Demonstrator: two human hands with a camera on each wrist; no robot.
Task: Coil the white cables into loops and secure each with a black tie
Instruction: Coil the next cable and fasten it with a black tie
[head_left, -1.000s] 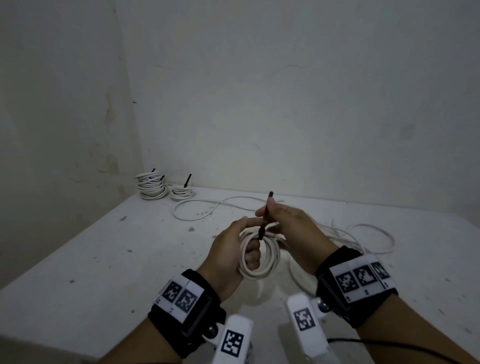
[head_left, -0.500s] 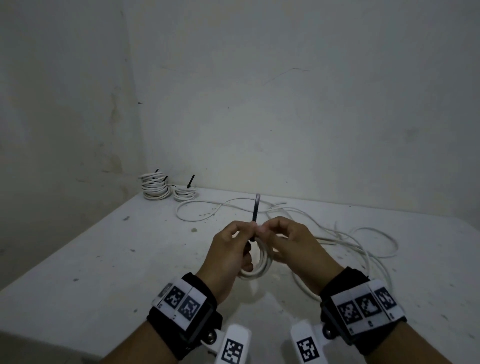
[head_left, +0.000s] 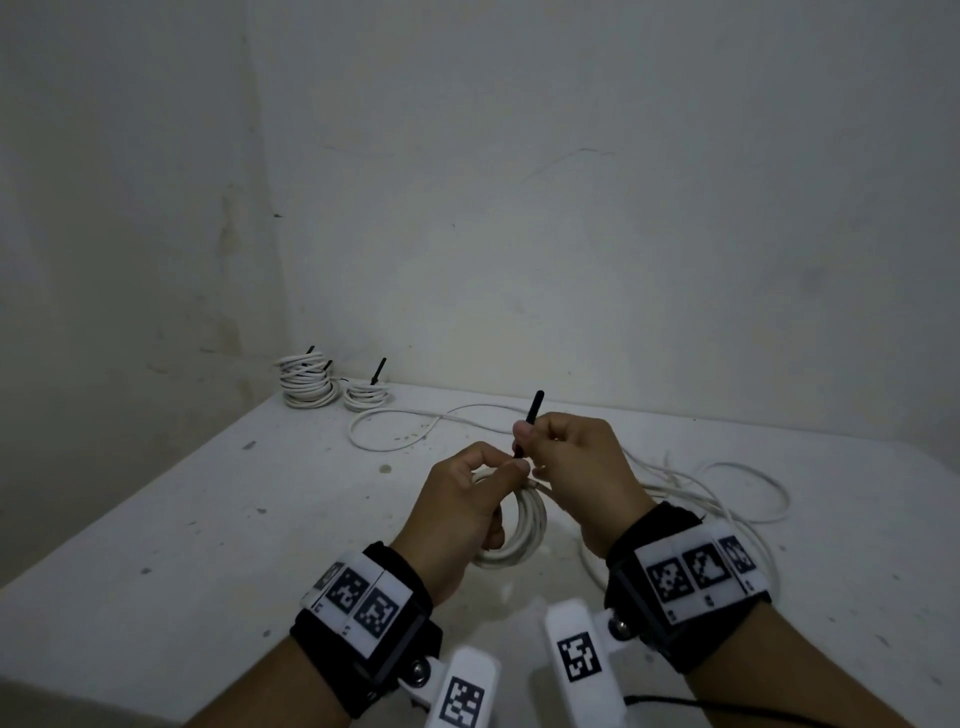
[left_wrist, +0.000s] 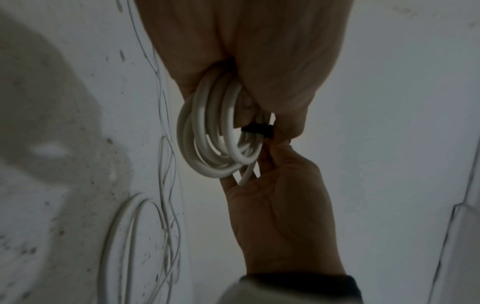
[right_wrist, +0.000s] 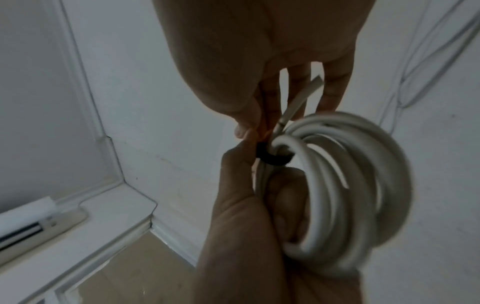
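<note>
A white cable coil (head_left: 525, 530) hangs from my left hand (head_left: 511, 467), whose fingers curl through its loops and whose thumb and forefinger pinch its top. A black tie (head_left: 533, 413) wraps the coil's top; its tail sticks up, tilted right. My right hand (head_left: 522, 431) pinches that tail just above the coil. In the left wrist view the tie (left_wrist: 257, 129) bands the coil (left_wrist: 215, 133) with the right hand (left_wrist: 280, 205) below. In the right wrist view the tie (right_wrist: 272, 157) sits between both hands beside the coil (right_wrist: 350, 185).
Loose white cables (head_left: 727, 493) sprawl on the white table (head_left: 208, 545) to the right and behind the hands (head_left: 395, 426). Two tied coils (head_left: 306, 384) (head_left: 369, 396) stand in the far left corner against the wall.
My right hand has risen a little with the tie's tail, which now leans right instead of standing upright. The left hand still holds the coil in the same spot.
</note>
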